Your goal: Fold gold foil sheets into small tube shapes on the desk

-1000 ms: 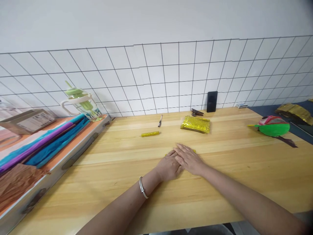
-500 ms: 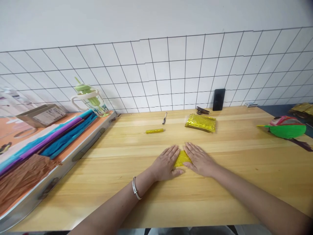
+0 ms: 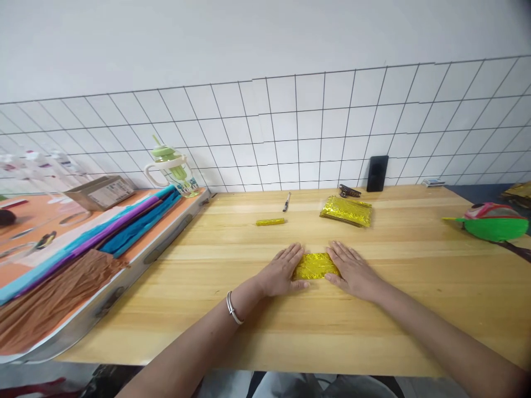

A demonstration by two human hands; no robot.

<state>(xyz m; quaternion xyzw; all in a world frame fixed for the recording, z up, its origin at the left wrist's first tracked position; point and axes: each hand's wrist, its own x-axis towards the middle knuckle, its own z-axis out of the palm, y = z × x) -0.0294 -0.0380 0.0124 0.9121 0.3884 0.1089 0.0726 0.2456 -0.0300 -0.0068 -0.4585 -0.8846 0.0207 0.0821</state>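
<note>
Far left, well away from the left fingers, there's crumpled brown paper (image 3: 66, 293) on an orange surface (image 3: 160, 232), with a cardboard box (image 3: 102, 194) farther back. Right of those, still a good way left of the fingers, you get a purple strip (image 3: 118, 225) and some blue paper (image 3: 135, 228) lying side by side, then a bottle with a green lid (image 3: 176, 170) past their far ends.

Next up, a silver bangle (image 3: 234, 309) on the wrist behind the left fingers. A thin gold roll (image 3: 269, 221) lies just beyond those fingertips, and a pen (image 3: 286, 202) is a bit farther out.

The left hand (image 3: 284, 272) is palm down, fingers straight out and gripping nothing, pressed on the left end of a gold foil piece (image 3: 313, 266). That piece is flat on the wooden table (image 3: 269, 342), right between the two sets of fingers. Right hand (image 3: 352, 271) is basically the mirror image: fingers extended, not pinching anything, resting over the right end.

Past the right fingertips sits a gold foil stack (image 3: 346, 212), with a dark clip (image 3: 349, 191) behind it and a black slab (image 3: 377, 173) leaning on the wall. Way off right of the fingers is a bright green object (image 3: 495, 228).
</note>
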